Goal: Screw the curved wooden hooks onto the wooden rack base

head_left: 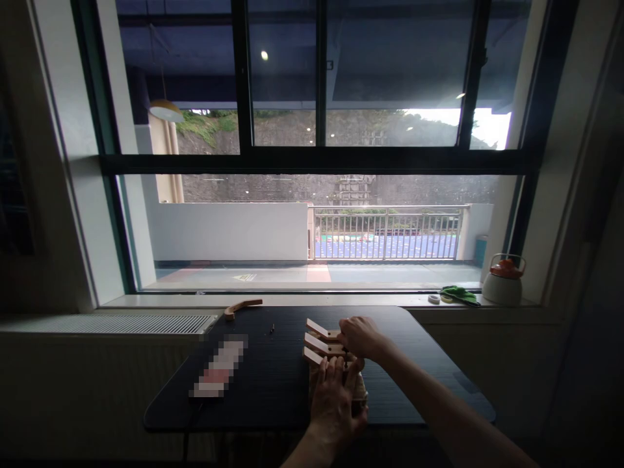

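Note:
A light wooden piece (361, 390) lies on the dark table in front of me. Three angled wooden arms with pale faces (316, 342) stick out from its left side, with dark round spots near their inner ends. My left hand (334, 400) presses over the near part, fingers curled on the wood. Above the far part, my right hand (361, 337) is closed in a fist. Beneath it shows a thin dark shaft (346, 356), which seems to belong to a tool; its upper end is hidden in the fist.
A bent wooden part (241, 306) lies at the table's (404, 364) far left edge, with small dark bits (272, 328) near it. A blurred-out flat item (219, 369) is at left. On the sill stand a kettle (502, 286) and a green cloth (459, 295).

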`<state>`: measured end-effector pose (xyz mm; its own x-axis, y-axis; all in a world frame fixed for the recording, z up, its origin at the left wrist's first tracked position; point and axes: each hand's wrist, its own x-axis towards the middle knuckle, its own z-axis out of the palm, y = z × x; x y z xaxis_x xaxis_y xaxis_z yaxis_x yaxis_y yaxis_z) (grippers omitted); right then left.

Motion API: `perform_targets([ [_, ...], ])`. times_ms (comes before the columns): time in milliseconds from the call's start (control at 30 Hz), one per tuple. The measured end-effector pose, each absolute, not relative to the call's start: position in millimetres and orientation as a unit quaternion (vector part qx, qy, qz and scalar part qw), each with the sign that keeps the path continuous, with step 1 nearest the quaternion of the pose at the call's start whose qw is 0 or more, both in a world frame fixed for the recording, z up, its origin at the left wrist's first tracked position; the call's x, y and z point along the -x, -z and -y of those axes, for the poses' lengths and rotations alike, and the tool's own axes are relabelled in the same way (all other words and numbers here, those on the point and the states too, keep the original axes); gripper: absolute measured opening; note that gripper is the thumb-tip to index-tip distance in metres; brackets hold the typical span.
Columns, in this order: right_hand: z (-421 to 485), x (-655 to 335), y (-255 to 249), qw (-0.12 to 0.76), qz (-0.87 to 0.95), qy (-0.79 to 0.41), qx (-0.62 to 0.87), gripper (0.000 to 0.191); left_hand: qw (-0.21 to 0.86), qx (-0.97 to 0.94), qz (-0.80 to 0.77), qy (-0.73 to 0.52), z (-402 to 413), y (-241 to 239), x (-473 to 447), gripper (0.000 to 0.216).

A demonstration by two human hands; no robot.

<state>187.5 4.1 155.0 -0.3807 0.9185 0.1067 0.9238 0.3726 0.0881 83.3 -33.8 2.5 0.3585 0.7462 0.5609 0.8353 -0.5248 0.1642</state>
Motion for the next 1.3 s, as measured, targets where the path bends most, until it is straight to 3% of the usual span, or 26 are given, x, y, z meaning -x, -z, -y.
perform_targets([
  [233,-5.8,-195.7,-165.4,-0.007,0.828,0.025,0.561,0.023,0.088,0.822,0.487,0.283,32.2,-1.0,-81.2,0.077],
  [600,-17.0,-206.3,-153.5,0.015,0.817,0.014,0.576,0.031,0.100,0.821,0.486,0.282,29.1,6.2,-82.0,0.078],
  [967,-8.5,-201.8,-158.5,0.038,0.839,0.046,0.542,0.019,0.087,0.825,0.484,0.279,31.1,2.9,-81.8,0.078],
  [1300,-8.0,-183.9,-150.6,0.050,0.800,0.066,0.594,0.028,0.059,0.824,0.485,0.287,34.8,-5.3,-82.7,0.076],
])
